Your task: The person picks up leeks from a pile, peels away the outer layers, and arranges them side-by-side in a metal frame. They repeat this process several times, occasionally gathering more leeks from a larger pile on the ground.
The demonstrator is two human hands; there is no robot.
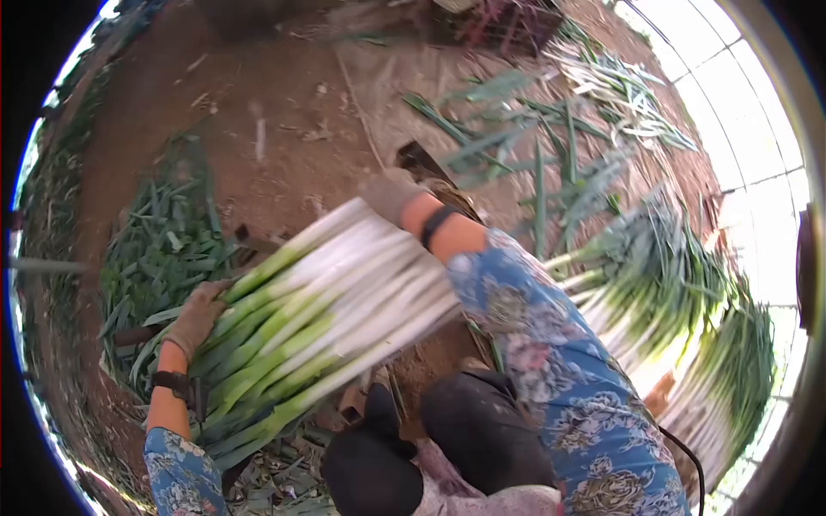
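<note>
A wide row of leeks (331, 314) lies slanted in front of my knees, white shanks toward the upper right and green leaves toward the lower left. My left hand (196, 318), in a brownish work glove, is closed at the upper left edge of the row, by the green part. At the far corner of the white ends is my right hand (391, 196), also gloved. It is blurred by motion, and its fingers cannot be made out. Beneath the leeks, parts of a support are mostly hidden.
A heap of cut green leaves (168, 249) lies to the left. Bundled leeks (662, 292) are piled on the right. Loose leaves (559, 163) are scattered over a ground sheet (387, 95). A dark crate (508, 30) stands at the back. Trimmings (284, 473) cover the ground by my legs.
</note>
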